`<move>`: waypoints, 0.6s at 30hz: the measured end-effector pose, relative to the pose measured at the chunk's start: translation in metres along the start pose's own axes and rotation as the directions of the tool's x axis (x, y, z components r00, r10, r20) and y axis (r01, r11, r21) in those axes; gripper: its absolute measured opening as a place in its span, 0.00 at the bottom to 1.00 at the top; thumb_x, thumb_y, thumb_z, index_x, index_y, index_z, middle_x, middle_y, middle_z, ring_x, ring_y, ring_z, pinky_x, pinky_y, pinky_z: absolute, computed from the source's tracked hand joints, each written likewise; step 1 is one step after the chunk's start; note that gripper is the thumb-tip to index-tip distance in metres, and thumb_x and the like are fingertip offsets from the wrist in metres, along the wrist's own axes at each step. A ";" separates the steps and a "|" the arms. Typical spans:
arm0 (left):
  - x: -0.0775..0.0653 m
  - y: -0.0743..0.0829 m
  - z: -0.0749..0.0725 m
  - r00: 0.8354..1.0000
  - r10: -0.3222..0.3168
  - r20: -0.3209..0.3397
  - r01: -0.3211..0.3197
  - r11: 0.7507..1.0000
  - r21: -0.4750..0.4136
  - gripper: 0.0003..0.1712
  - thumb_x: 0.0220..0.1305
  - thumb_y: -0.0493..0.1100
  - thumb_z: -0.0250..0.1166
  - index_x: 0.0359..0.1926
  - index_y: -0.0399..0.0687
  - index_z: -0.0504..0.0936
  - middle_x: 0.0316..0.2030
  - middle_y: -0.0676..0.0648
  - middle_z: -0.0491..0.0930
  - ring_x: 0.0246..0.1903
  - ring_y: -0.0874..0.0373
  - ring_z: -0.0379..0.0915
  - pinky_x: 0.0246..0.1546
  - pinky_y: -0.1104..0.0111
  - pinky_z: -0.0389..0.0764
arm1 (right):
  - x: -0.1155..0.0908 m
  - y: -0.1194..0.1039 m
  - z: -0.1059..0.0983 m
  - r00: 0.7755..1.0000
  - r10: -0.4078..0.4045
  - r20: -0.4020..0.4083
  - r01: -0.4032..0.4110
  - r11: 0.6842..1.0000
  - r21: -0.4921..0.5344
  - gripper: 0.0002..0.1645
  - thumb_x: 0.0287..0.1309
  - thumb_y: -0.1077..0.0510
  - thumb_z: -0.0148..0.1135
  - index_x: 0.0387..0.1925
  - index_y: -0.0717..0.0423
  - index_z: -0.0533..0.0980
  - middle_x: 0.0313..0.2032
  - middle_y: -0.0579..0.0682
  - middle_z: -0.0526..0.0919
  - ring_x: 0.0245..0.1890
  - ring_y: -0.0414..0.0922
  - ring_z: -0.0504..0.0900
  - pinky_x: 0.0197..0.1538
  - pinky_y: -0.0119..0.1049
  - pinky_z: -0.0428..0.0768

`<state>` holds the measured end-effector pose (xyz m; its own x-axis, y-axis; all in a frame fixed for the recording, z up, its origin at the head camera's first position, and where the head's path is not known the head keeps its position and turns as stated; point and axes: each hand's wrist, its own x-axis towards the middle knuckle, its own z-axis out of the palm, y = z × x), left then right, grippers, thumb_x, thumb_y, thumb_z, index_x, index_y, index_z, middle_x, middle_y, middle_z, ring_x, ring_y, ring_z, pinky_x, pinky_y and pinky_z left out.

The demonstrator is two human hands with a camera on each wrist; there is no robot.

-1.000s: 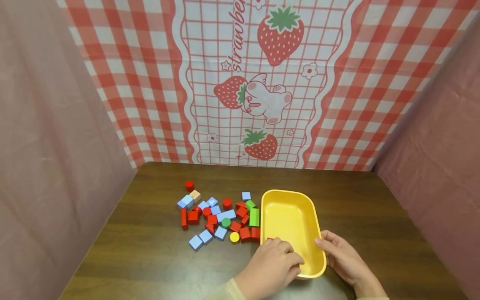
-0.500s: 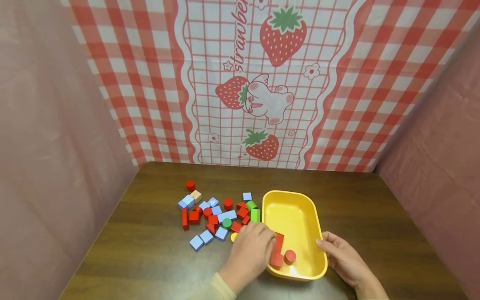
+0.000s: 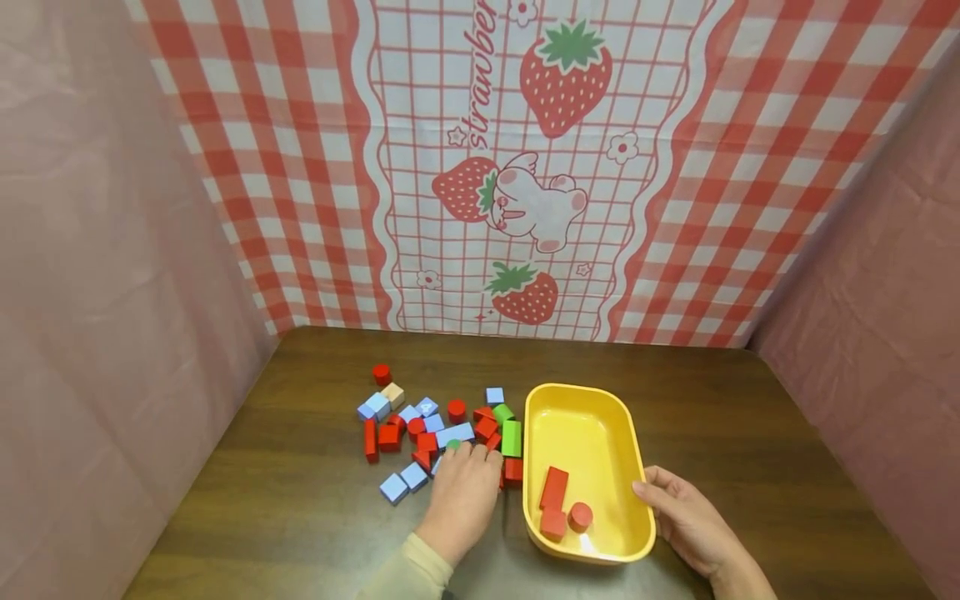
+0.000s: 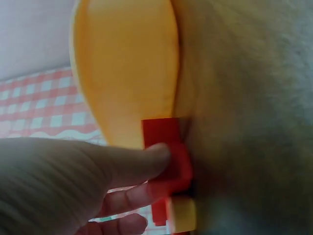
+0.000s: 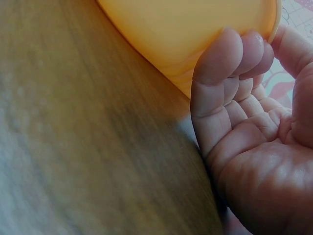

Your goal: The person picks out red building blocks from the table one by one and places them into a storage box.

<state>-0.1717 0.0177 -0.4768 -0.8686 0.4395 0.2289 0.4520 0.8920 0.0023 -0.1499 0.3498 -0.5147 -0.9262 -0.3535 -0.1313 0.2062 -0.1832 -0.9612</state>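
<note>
My left hand (image 3: 461, 496) reaches down among the loose blocks, left of a yellow plastic tub (image 3: 583, 425). In the left wrist view its thumb and a finger pinch a red block (image 4: 161, 132), with a yellow block (image 4: 182, 214) close below. Inside the tub lie a red rectangular block (image 3: 553, 487), a red cube (image 3: 552, 524) and a red cylinder (image 3: 580, 517). My right hand (image 3: 688, 517) grips the tub's right side, thumb over the rim and fingers curled against the outer wall (image 5: 195, 29).
Red, blue and green blocks lie scattered left of the tub, among them a green block (image 3: 512, 438), a long blue block (image 3: 455, 434) and a natural wood block (image 3: 392, 394). A red cylinder (image 3: 382, 374) stands farthest back. A checked cloth (image 3: 300, 208) hangs behind the brown table (image 3: 300, 533).
My left hand has left the tub and moved left to the blocks on the table. Red blocks it covered in the tub now show. My right hand stays on the tub.
</note>
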 end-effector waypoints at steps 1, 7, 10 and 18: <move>0.000 0.000 -0.003 1.000 -0.004 0.001 0.004 1.000 -0.005 0.13 0.55 0.48 0.73 0.39 0.49 0.83 0.33 0.48 0.81 0.34 0.51 0.70 0.35 0.59 0.74 | 0.000 0.000 0.000 1.000 0.000 0.001 0.000 1.000 0.000 0.08 0.74 0.65 0.45 0.42 0.64 0.70 0.36 0.52 0.82 0.37 0.49 0.81 0.38 0.40 0.83; 0.004 0.001 -0.031 0.983 -0.067 -0.169 0.039 0.986 -0.164 0.20 0.56 0.53 0.74 0.45 0.50 0.81 0.38 0.50 0.81 0.38 0.53 0.69 0.39 0.59 0.76 | 0.000 -0.002 -0.001 1.000 -0.014 0.019 0.014 1.000 0.010 0.08 0.74 0.65 0.45 0.43 0.66 0.70 0.36 0.53 0.82 0.36 0.49 0.81 0.38 0.39 0.83; 0.012 0.010 -0.041 0.975 0.017 -0.223 -0.072 0.969 -0.238 0.20 0.58 0.53 0.72 0.48 0.53 0.80 0.43 0.53 0.80 0.41 0.57 0.67 0.43 0.61 0.76 | 0.000 -0.002 -0.001 1.000 -0.016 0.012 0.016 1.000 0.009 0.07 0.74 0.65 0.45 0.43 0.65 0.70 0.36 0.52 0.82 0.36 0.48 0.81 0.38 0.39 0.83; 0.032 0.043 -0.030 0.973 0.220 0.063 -0.219 0.975 -0.025 0.18 0.58 0.48 0.73 0.50 0.60 0.81 0.39 0.55 0.79 0.38 0.58 0.62 0.39 0.67 0.70 | -0.001 -0.002 0.001 1.000 -0.008 0.003 0.008 1.000 0.004 0.08 0.73 0.65 0.45 0.41 0.60 0.72 0.35 0.50 0.82 0.36 0.47 0.81 0.38 0.38 0.83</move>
<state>-0.1740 0.0669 -0.4407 -0.7588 0.6309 0.1621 0.6362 0.7712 -0.0235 -0.1491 0.3500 -0.5127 -0.9267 -0.3551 -0.1229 0.2003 -0.1900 -0.9611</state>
